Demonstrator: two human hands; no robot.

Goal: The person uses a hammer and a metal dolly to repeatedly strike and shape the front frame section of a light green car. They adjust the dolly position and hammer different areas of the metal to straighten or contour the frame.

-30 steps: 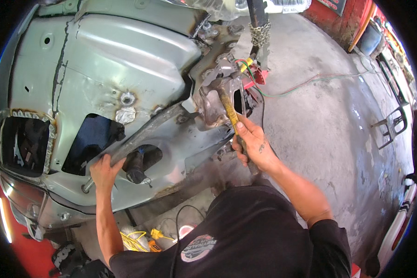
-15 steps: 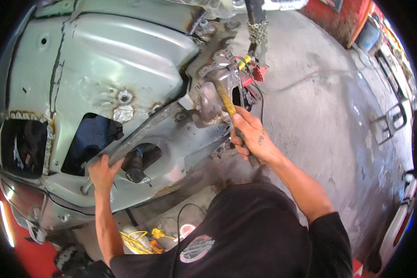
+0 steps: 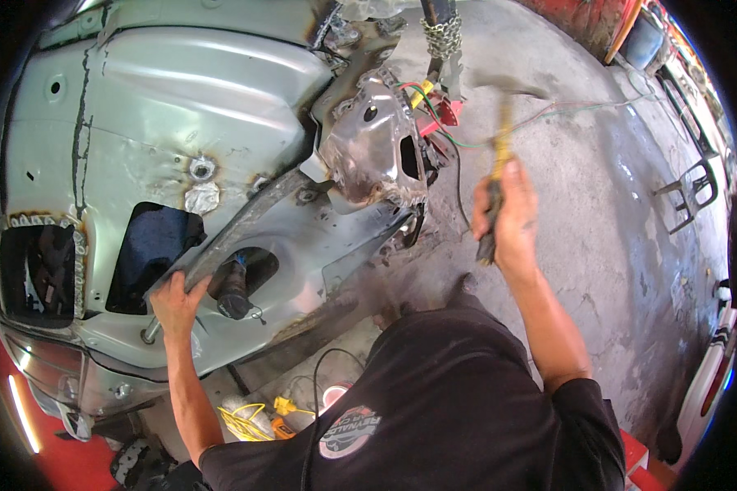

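My right hand is wrapped round the dark lower grip of a hammer with a yellow handle. The hammer is raised over the floor, right of the car body, and its head is smeared by motion. My left hand grips the near end of a long grey metal bar, which slants across the pale green body panel. The bar's far end meets a dented bare-metal bracket with rough welded edges. Below the bar, a dark cylindrical object sticks out of an oval opening.
A chain wraps a dark post beyond the bracket, beside a red metal piece and thin red and green lines. A yellow cord lies on the floor by my left arm. At right stands a dark chair-like frame.
My right hand has swung the hammer up and right, away from the bracket, uncovering it. My left hand still holds the bar. The whole view has shifted slightly.
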